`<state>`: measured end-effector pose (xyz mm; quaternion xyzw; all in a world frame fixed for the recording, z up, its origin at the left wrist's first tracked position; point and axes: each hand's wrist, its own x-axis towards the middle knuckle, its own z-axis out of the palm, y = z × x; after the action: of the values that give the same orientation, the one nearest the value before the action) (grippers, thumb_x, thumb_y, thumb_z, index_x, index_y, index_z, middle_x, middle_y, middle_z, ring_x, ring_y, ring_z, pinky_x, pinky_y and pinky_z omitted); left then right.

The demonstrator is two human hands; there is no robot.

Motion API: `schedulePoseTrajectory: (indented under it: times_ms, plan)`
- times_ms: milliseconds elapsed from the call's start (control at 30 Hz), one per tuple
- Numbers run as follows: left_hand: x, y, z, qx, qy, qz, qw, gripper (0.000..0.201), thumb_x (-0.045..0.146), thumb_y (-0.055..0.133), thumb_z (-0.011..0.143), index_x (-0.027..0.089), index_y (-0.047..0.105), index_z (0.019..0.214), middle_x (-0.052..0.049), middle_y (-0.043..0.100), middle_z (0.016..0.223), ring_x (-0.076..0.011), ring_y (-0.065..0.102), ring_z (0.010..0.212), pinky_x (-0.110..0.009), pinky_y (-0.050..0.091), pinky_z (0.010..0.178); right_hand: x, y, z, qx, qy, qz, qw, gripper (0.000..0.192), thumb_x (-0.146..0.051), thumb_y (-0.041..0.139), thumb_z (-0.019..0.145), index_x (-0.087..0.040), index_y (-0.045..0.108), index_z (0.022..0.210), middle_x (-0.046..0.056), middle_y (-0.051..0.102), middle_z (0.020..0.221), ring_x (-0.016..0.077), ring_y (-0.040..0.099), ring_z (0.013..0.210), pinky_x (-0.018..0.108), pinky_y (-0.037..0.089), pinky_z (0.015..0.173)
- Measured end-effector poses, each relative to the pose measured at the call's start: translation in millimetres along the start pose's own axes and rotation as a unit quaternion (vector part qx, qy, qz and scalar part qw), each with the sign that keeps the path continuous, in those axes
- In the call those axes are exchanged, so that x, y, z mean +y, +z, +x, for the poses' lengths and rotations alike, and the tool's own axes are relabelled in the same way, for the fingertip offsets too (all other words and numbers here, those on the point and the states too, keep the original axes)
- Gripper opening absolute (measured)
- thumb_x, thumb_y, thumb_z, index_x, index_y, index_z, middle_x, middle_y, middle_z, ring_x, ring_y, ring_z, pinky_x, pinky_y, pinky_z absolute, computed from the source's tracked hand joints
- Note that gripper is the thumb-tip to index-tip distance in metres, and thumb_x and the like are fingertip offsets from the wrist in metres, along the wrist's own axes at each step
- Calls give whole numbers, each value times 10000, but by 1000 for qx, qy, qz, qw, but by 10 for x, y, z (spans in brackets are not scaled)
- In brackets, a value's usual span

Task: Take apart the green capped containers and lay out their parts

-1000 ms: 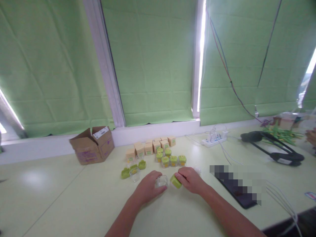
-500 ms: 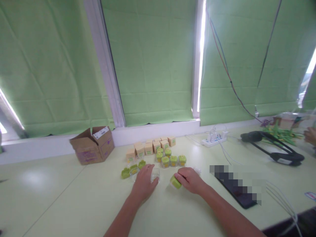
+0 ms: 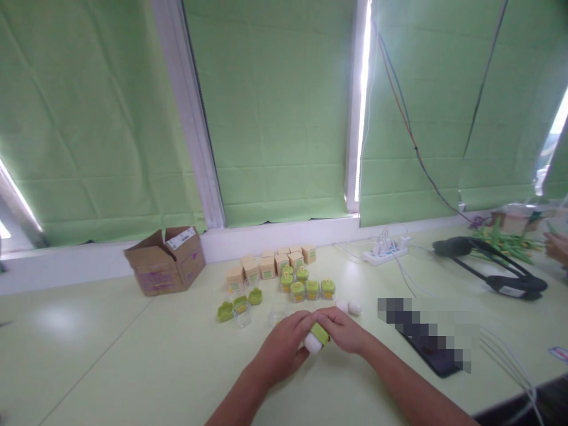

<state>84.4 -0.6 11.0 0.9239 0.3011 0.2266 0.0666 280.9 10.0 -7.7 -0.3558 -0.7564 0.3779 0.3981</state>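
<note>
My left hand [image 3: 286, 343] and my right hand [image 3: 345, 332] are closed together around a green lid with a white rounded body [image 3: 313, 342], just above the table. The white end points down toward me. Beyond my left hand stands a clear plastic container [image 3: 278, 313], partly hidden by the fingers. Farther left are several green lids [image 3: 225, 310] in a slanting row, with another clear container [image 3: 243, 317] in front of them. White rounded pieces [image 3: 354, 307] lie just behind my right hand. Several small clear jars with green lids [image 3: 312, 289] stand farther back.
Several small beige cartons [image 3: 267, 267] stand behind the jars. An open cardboard box [image 3: 166, 266] sits left by the wall. To the right are a power strip [image 3: 385, 253], a dark, partly blurred phone-like slab [image 3: 437, 355], a black headband-shaped device [image 3: 492, 266] and another person's hand [image 3: 557, 245].
My left hand has left the clear container and moved right to the green-lidded white piece. My right hand has shifted slightly and still holds that piece, whose white end now shows clearly.
</note>
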Motion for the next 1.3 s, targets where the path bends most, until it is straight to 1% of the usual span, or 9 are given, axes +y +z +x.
schedulePoseTrajectory:
  times_ms: [167,267,400,533,733,800,967,1167,1300]
  plan:
    - [66,-43,5,-42,-5,23,999,590,150,540,777,337,431,1327,-59,599,1145,-232,559,973,-348,444,844,52,37,-18,-57,60,81,993,425,-524,379,889,-187,448,640,-52,408,515,86,386,460,203,323,463]
    - [71,-32,-11,-56,-26,11,998,607,201,601,729,309,459,1309,-55,644,1039,-236,584,902,-336,440,803,89,49,-14,-54,71,97,991,386,-498,417,874,-190,433,643,-57,386,536,79,358,456,195,299,438]
    - [109,-26,-26,-44,-45,-37,997,596,251,630,701,291,487,1278,-39,671,1004,-230,597,875,-319,430,808,95,41,14,-12,23,26,999,371,-456,449,875,-176,465,631,-30,453,607,104,434,585,205,351,521]
    - [155,-70,-23,-21,-62,-60,996,546,294,639,696,273,517,1228,-8,687,905,-181,594,737,-272,425,715,65,11,46,50,-4,-70,996,394,-437,423,896,-172,463,608,-36,429,584,109,417,598,219,340,557]
    - [125,-113,-8,-25,-95,-8,995,280,419,653,697,217,601,882,24,612,676,-148,537,616,-259,370,633,-4,-30,31,109,-21,-95,989,395,-428,366,924,-170,518,667,-28,457,593,117,439,604,228,341,575]
    - [94,-98,-9,-22,-111,13,994,279,465,630,712,202,581,792,18,590,644,-149,529,609,-258,354,615,-14,-30,10,100,-40,-90,990,361,-416,375,924,-171,532,709,-31,450,604,112,424,596,225,334,566]
    - [22,-33,-21,-32,-137,76,987,377,568,569,729,192,559,700,-8,576,618,-171,523,606,-264,310,579,-16,-6,-36,31,-73,-99,992,246,-394,519,862,-189,568,989,-61,408,607,97,370,550,210,298,524]
    - [3,-3,-20,-51,-154,102,981,399,598,560,711,200,577,710,-21,594,649,-184,529,638,-267,290,582,-46,3,-42,-14,-95,-178,979,221,-381,526,857,-177,611,859,-45,461,611,91,406,551,216,306,545]
    - [7,-7,-8,-45,-157,87,983,371,570,587,699,199,577,718,-6,587,636,-169,518,616,-257,271,565,-62,-3,-45,-26,-96,-186,978,246,-401,571,824,-178,604,921,-36,507,660,95,426,571,212,310,542]
